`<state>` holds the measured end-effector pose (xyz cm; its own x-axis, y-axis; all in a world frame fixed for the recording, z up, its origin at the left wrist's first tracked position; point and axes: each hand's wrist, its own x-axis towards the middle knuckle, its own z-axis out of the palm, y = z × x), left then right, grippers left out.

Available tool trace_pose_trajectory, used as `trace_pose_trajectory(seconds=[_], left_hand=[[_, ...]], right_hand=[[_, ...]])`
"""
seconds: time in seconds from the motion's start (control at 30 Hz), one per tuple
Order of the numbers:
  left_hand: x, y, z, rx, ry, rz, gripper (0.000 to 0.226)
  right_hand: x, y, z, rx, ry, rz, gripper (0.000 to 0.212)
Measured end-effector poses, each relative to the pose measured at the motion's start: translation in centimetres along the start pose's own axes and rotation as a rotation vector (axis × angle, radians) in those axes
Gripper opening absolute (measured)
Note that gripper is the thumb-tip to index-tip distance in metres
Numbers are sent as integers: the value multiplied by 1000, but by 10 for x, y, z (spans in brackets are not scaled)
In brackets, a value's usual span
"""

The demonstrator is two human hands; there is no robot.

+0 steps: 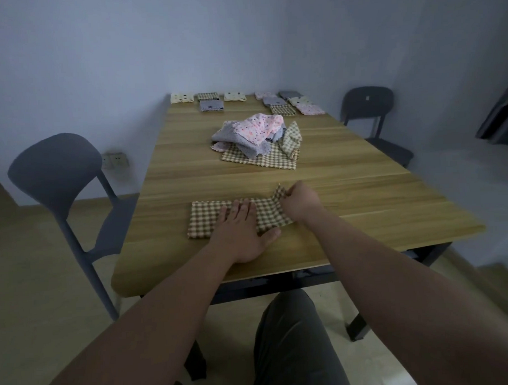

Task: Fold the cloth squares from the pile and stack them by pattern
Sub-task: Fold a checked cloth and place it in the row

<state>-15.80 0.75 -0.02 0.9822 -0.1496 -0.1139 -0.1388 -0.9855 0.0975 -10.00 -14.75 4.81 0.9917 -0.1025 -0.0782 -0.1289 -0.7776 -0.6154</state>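
Dim room w/ pale walls; a wooden bench (362,194) is filling the middle. At far left a grey chair (56,170) is standing beside it. Near the front edge a brown-checked cloth (207,220) is lying as a long strip. The left hand (242,236) is pressing down on its middle, fingers (242,210) straight & flat, gripping nothing. Further back, mid-bench, the pile (253,134) of unfolded squares is sitting; folded stacks (293,103) are lining the far edge. The right hand (300,203) is pinching the cloth's right end w/ curled fingers, holding it up off the bench. At right a dark chair (367,104) is standing.
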Motion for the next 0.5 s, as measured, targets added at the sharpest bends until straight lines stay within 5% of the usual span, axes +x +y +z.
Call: trace_pose_trajectory(seconds=[0.27, 0.5], left_hand=[[1, 13, -4, 11, -42, -15, 111], [1, 54, 3, -26, -39, 3, 116]], right_hand=[[-13, 8, -24, 8, 41, -124, 16], [-24, 9, -48, -123, 94, -198, 41]])
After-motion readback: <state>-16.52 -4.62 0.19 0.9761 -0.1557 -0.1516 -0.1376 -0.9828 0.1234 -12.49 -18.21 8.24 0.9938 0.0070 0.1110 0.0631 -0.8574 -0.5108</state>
